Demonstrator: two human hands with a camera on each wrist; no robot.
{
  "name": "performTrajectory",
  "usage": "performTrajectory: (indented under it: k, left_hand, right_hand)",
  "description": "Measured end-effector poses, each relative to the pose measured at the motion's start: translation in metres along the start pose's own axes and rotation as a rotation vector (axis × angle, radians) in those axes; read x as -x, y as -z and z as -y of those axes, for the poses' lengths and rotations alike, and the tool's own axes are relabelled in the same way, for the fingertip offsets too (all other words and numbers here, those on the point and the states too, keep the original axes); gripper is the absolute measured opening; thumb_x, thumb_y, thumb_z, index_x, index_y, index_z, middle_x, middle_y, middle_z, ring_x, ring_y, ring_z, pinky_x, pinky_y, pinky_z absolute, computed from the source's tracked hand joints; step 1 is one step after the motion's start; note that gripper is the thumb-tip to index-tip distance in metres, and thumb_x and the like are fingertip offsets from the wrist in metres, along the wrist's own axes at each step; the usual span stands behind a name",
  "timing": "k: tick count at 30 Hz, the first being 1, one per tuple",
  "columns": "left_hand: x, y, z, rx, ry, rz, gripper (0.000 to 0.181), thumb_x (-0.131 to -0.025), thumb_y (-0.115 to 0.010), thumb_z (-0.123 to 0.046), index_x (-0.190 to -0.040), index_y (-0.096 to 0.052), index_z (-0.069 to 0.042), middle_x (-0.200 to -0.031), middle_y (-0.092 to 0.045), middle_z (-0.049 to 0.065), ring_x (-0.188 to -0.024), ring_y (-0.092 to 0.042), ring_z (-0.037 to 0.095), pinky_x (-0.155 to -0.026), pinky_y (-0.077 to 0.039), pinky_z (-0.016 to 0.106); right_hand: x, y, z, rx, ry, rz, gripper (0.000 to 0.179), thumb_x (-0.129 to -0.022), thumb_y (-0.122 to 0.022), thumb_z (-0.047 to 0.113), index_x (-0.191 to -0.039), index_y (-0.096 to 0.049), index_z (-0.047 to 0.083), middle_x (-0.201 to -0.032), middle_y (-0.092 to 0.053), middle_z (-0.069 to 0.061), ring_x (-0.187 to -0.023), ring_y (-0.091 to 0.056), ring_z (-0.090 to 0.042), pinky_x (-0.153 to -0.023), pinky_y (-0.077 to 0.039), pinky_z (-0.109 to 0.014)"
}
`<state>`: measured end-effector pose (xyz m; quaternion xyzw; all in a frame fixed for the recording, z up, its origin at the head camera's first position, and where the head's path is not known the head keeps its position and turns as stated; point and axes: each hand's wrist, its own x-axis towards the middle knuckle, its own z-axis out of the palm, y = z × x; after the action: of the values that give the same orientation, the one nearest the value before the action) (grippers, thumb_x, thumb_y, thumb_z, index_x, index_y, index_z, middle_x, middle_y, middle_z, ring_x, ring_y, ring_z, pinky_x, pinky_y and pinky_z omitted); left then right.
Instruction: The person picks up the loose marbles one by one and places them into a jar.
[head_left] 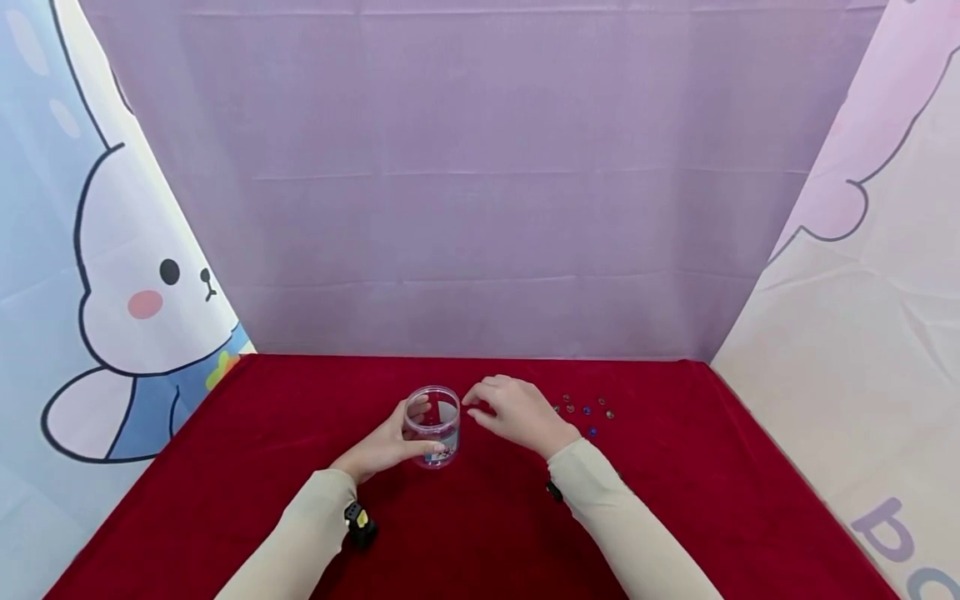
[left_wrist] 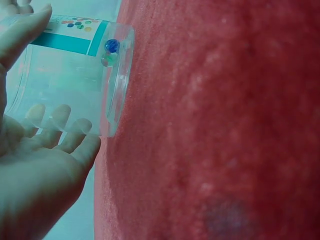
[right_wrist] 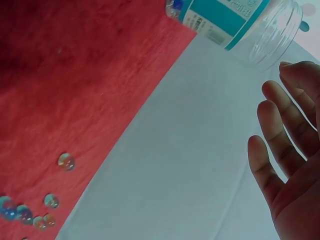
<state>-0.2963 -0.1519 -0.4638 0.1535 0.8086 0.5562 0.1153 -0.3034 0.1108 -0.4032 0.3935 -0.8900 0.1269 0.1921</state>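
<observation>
My left hand (head_left: pixel 384 447) holds a clear plastic jar (head_left: pixel 448 448) upright, with the thumb at the near side and fingers round the far side. A blue marble (left_wrist: pixel 112 46) and a greenish one (left_wrist: pixel 108 60) lie at the jar's bottom in the left wrist view. Just right of the jar's rim is my right hand (head_left: pixel 517 412), its fingers loosely bent. The right wrist view shows nothing in these fingers (right_wrist: pixel 272 117). Beyond that hand, several small glass marbles (head_left: pixel 587 411) lie scattered on the red cloth, some clear, some blue.
A red cloth (head_left: pixel 247 467) covers the table. Behind it hangs a plain purple curtain (head_left: pixel 480 183), with printed cartoon sheets (head_left: pixel 150 250) at the left and right sides. Each wrist carries a small black device (head_left: pixel 362 525).
</observation>
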Motion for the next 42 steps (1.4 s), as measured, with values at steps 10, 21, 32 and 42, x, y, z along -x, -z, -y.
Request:
performTrajectory:
  k: [10, 21, 32, 42]
  left_hand:
    - [0.001, 0.0, 0.0, -0.005, -0.016, 0.001, 0.091, -0.085, -0.082, -0.031, -0.154, -0.024, -0.015, -0.157, -0.031, 0.011, -0.142, -0.03, 0.034, -0.112, -0.033, 0.054]
    - [0.0, 0.0, 0.001, -0.004, -0.024, 0.011, 0.091, -0.085, -0.082, -0.032, -0.154, -0.024, -0.015, -0.158, -0.03, 0.01, -0.14, -0.033, 0.033, -0.11, -0.036, 0.053]
    - [0.003, -0.001, 0.0, -0.003, -0.02, 0.007, 0.091, -0.086, -0.081, -0.032, -0.154, -0.024, -0.014, -0.158, -0.03, 0.01, -0.14, -0.033, 0.033, -0.11, -0.036, 0.053]
    - [0.002, -0.001, -0.001, 0.004, -0.02, 0.008, 0.094, -0.085, -0.082, -0.032, -0.155, -0.022, -0.013, -0.158, -0.029, 0.011, -0.144, -0.028, 0.033, -0.113, -0.031, 0.053]
  right_hand:
    - [0.016, 0.004, -0.014, -0.007, -0.023, -0.004, 0.019, -0.091, -0.077, 0.025, -0.109, -0.074, 0.019, -0.103, -0.068, 0.008, -0.09, -0.062, -0.008, -0.078, -0.054, -0.023]
    - [0.035, 0.012, -0.028, -0.004, -0.047, -0.01, 0.016, -0.089, -0.078, 0.021, -0.105, -0.075, 0.019, -0.097, -0.068, 0.009, -0.085, -0.061, -0.007, -0.074, -0.054, -0.024]
    - [0.056, 0.015, -0.039, -0.006, -0.048, -0.003, 0.015, -0.087, -0.08, 0.017, -0.102, -0.075, 0.018, -0.094, -0.068, 0.006, -0.081, -0.063, -0.009, -0.07, -0.054, -0.024]
    - [0.078, 0.018, -0.053, -0.003, -0.058, 0.02, 0.016, -0.086, -0.081, 0.014, -0.101, -0.075, 0.013, -0.093, -0.069, 0.003, -0.083, -0.065, -0.015, -0.068, -0.055, -0.025]
